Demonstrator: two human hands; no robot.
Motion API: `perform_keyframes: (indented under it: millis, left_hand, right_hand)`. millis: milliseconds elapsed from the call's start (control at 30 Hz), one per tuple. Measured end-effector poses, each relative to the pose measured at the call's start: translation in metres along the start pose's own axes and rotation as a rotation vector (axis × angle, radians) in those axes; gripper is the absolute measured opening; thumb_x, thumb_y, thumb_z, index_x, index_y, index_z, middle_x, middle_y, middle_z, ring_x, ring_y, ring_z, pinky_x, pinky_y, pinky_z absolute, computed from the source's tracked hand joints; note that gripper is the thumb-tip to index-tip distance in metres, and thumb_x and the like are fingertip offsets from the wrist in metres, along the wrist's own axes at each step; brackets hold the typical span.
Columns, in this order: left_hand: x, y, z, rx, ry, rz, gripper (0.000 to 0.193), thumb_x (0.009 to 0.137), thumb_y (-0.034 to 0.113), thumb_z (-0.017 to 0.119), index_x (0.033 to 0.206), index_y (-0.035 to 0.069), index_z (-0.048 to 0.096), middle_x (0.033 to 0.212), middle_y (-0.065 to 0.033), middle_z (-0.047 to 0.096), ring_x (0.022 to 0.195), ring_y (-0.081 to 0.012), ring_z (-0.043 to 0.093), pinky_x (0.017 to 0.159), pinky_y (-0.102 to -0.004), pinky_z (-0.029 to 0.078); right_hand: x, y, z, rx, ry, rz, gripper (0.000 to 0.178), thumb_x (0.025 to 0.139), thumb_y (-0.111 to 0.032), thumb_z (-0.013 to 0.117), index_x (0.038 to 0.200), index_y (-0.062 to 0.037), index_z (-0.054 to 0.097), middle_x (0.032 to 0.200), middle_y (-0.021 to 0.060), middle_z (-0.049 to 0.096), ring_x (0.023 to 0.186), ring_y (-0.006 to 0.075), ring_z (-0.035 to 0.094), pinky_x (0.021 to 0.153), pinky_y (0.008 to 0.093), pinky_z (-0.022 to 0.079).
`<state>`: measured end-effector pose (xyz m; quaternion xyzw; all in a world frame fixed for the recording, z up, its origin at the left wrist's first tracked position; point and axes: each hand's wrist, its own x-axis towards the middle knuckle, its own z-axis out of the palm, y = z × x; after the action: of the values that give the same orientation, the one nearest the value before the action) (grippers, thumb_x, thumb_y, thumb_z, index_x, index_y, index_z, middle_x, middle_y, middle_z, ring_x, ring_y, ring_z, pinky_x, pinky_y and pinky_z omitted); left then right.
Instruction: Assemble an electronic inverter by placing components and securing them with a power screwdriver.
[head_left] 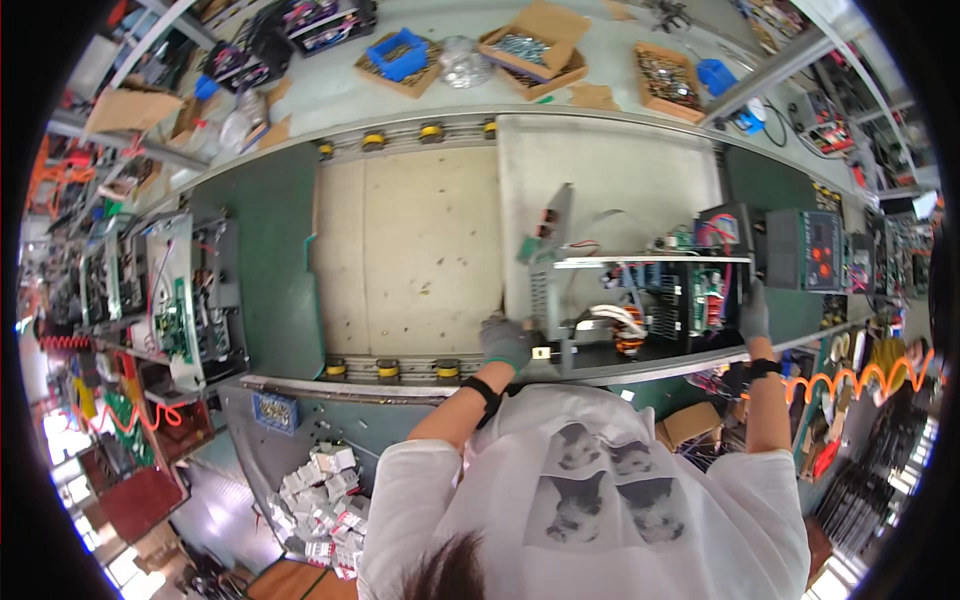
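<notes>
An open metal chassis (pixel 655 350) lies on a pale board (pixel 610 150) in front of me, to the right. Inside it are green circuit boards, a copper-coloured coil (pixel 629 330) and white cables. My left hand (pixel 505 342), in a grey glove, is at the board's near left edge, beside the chassis's left end. Its fingers look curled, and what they grip is hidden. My right hand (pixel 756 312), also gloved, lies along the right end of the chassis with its fingers stretched out. A small plate with red parts (pixel 547 222) sticks up past the chassis's far left corner.
A dark control unit (pixel 803 250) with red lights stands to the right. More open chassis (pixel 180 300) stand at the left. Yellow rollers (pixel 388 369) line the conveyor. Trays of screws (pixel 668 80) and a blue bin (pixel 398 55) sit on the far bench. White boxes (pixel 320 490) are piled near me.
</notes>
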<state>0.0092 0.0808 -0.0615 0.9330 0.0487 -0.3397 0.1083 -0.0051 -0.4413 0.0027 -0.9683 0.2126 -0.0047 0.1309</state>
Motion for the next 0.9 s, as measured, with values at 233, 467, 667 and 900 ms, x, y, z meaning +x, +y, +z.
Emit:
perform_keyframes:
  millis: [233,467,667,900]
  left_hand:
    - [0.02,-0.028,-0.004,-0.245,0.047,-0.017,0.044,0.081,0.027,0.06,0.121,0.012,0.049,0.113,-0.014,0.054,0.108,-0.0313,0.054,0.085,-0.043,0.047]
    - [0.046,-0.064,-0.007,-0.17,0.029,-0.157,0.035,0.081,0.021,0.061,0.115,0.017,0.054,0.115,-0.0102,0.056,0.101,-0.0309,0.06,0.082,-0.0417,0.05]
    - [0.039,-0.127,-0.045,0.008,-0.015,-0.342,0.035,0.079,0.018,0.064,0.114,0.017,0.055,0.115,-0.009,0.057,0.104,-0.0293,0.059,0.081,-0.0396,0.051]
    - [0.026,-0.106,-0.029,-0.08,0.298,-0.116,0.06,0.072,0.028,0.073,0.125,0.016,0.046,0.124,-0.0112,0.05,0.113,-0.0286,0.051,0.092,-0.0407,0.045]
  right_hand:
    - [0.023,0.032,-0.005,-0.044,0.032,-0.084,0.047,0.091,-0.015,0.047,0.136,-0.0122,0.032,0.109,0.0272,0.058,0.1,0.0467,0.054,0.079,0.0494,0.045]
    - [0.018,0.029,-0.004,-0.04,0.014,-0.028,0.046,0.092,-0.015,0.045,0.136,-0.0121,0.033,0.107,0.028,0.058,0.1,0.0478,0.053,0.078,0.0478,0.045]
    - [0.014,0.007,-0.009,-0.025,-0.02,0.032,0.045,0.092,-0.015,0.045,0.136,-0.0116,0.033,0.111,0.0287,0.056,0.104,0.0475,0.051,0.081,0.0476,0.044]
    - [0.0,-0.007,-0.019,-0.037,-0.029,0.16,0.043,0.091,-0.019,0.046,0.133,-0.0163,0.036,0.112,0.0268,0.056,0.102,0.047,0.053,0.081,0.0519,0.043]
